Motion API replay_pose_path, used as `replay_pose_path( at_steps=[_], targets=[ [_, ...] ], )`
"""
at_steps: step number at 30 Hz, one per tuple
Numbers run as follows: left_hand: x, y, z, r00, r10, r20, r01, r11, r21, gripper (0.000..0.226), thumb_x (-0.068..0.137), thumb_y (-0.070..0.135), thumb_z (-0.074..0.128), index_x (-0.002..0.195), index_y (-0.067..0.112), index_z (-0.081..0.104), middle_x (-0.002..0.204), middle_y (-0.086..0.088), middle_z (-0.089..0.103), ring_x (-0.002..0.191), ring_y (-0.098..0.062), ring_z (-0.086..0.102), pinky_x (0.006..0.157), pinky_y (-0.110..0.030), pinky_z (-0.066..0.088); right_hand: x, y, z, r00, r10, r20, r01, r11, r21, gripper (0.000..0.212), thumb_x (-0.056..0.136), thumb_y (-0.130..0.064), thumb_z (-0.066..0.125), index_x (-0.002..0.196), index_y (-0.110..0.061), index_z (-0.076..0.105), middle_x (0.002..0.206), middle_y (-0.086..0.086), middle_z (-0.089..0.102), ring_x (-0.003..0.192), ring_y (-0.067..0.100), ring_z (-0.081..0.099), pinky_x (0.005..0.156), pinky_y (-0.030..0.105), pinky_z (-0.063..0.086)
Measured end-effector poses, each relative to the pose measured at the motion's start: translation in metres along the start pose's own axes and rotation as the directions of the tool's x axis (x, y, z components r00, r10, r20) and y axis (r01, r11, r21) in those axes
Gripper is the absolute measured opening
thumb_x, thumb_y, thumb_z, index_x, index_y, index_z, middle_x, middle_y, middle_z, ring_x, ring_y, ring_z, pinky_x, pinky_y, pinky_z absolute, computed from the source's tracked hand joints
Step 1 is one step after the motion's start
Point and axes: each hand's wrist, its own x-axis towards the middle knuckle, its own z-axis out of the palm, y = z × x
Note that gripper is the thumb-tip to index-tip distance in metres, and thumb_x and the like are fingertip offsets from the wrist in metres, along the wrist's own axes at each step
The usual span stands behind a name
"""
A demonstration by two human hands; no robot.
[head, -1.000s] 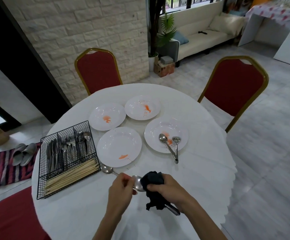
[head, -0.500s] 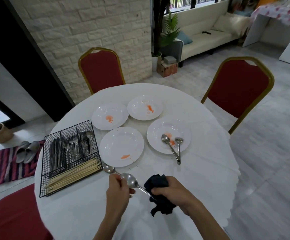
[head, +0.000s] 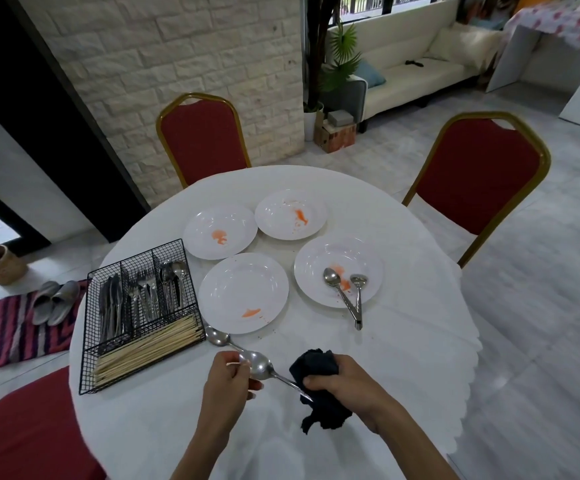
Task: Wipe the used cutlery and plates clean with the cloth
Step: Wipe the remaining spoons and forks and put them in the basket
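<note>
My left hand (head: 228, 381) pinches the bowl end of a steel spoon (head: 260, 365) above the table's near side. My right hand (head: 342, 386) grips a dark cloth (head: 316, 367) wrapped round the spoon's handle. Another spoon (head: 217, 336) lies on the tablecloth just beyond my left hand. Several white plates with orange smears sit in the middle: a near one (head: 243, 292), a far left one (head: 220, 231), a far one (head: 291, 214), and a right one (head: 339, 270) with two spoons (head: 347, 294) lying across it.
A black wire caddy (head: 139, 313) with knives, forks, spoons and chopsticks stands at the table's left. Red chairs stand behind (head: 202, 138), at the right (head: 479, 178) and at the near left (head: 29, 431). The round table (head: 420, 341) has a white cloth.
The cloth has slid from the spoon's bowl down to its handle, baring the bowl. My left hand still holds the bowl end.
</note>
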Motion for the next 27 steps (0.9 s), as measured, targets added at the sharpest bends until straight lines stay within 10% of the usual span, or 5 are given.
replay_pose_path(
  at_steps=[16, 27],
  targets=[
    [-0.034, -0.028, 0.046, 0.956, -0.102, 0.275, 0.112, 0.994, -0.018, 0.009, 0.1, 0.014, 0.057, 0.102, 0.007, 0.062, 0.076, -0.005, 0.076, 0.06, -0.017, 0.069, 0.055, -0.027, 0.051, 0.008, 0.009, 0.004, 0.994, 0.021, -0.109, -0.019, 1.0, 0.018, 0.022, 0.086, -0.015, 0.073, 0.107, -0.012, 0.068, 0.096, 0.011, 0.076, 0.093, 0.028, 0.075, 0.08, 0.039, 0.063],
    [-0.024, -0.019, 0.039, 0.981, -0.044, 0.191, 0.051, 0.998, -0.034, 0.01, 0.099, 0.013, 0.059, 0.093, 0.011, 0.068, 0.073, -0.003, 0.077, 0.061, -0.016, 0.069, 0.057, -0.028, 0.052, 0.01, 0.009, 0.009, 0.996, 0.025, -0.089, -0.026, 1.0, -0.011, 0.02, 0.086, -0.014, 0.072, 0.106, -0.011, 0.069, 0.094, 0.009, 0.076, 0.087, 0.024, 0.076, 0.075, 0.036, 0.062]
  ],
)
